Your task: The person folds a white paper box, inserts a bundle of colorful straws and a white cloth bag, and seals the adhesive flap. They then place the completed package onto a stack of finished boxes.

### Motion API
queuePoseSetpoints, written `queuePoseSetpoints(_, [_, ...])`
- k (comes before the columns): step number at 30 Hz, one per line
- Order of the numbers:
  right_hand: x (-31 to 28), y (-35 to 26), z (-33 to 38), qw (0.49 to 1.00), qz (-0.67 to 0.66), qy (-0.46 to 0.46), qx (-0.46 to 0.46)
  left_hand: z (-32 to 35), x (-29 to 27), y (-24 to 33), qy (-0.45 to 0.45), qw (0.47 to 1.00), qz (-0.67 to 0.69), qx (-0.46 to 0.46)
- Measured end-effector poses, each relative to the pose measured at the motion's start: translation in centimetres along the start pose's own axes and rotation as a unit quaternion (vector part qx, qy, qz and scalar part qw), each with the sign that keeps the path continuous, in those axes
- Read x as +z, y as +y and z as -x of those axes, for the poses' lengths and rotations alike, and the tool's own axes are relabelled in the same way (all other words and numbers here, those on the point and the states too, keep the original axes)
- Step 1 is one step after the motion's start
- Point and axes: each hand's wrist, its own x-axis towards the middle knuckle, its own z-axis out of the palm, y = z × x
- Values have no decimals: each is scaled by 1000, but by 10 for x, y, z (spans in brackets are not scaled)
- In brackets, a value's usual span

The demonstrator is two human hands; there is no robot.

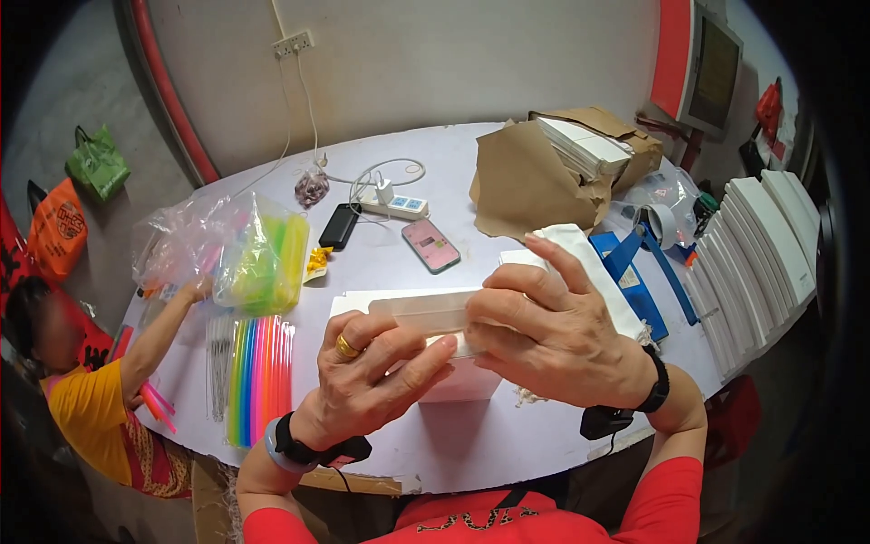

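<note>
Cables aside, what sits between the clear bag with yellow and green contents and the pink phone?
In the head view, a black rectangular device lies there, with a small yellow item beside its near end.

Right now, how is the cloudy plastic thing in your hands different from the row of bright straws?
The cloudy plastic thing is pale, while the straws come in many bright colours. The cloudy plastic thing is one wider piece; the straws are many thin ones side by side. The cloudy plastic thing is held up by the left hand and right hand; the straws lie on the table. Both look long.
</note>
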Motion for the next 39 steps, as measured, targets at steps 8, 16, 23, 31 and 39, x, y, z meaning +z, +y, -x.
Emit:
queuePoseSetpoints(8, [12,8,8,989,-141,33,40,-10,3,16,-2,999,-33,10])
queuePoseSetpoints(16, [48,-3,61,554,-700,165,419,-23,12,20,-31,999,-36,20])
queuePoseSetpoints(23, [47,-12,21,534,-732,108,410,-16,10,18,3,1000,-16,-14])
queuePoseSetpoints(31, [44,-8,45,386,-820,146,396,-10,17,23,89,996,-11,-5])
queuePoseSetpoints(39, [45,-11,35,488,-748,155,422,-10,13,24,84,996,6,-17])
